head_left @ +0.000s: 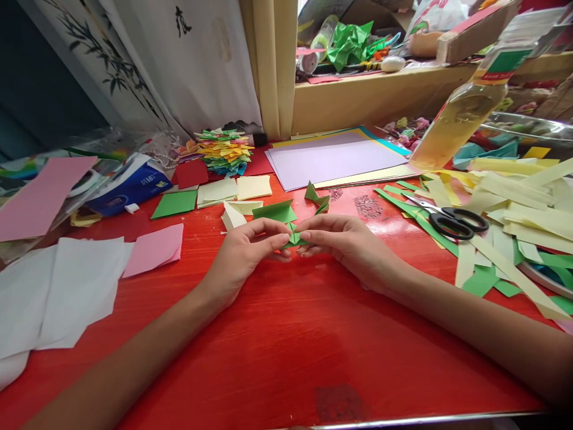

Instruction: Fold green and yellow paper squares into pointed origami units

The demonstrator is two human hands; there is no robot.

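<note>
- Over the red surface (pixel 268 346), left hand (pixel 242 251) and right hand (pixel 347 242): each grip pinches one side of a small green folded paper (pixel 294 237).
- It lies between them, neither nearer; its long axis is too covered to tell.
- Just beyond: a green folded strip (pixel 274 211), an angular green piece (pixel 319 200).

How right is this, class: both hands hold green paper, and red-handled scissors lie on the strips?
Not wholly: the head view shows the scissors are black-handled, not red-handled. The left hand and right hand do hold green paper, and the scissors do lie on the strips.
</note>
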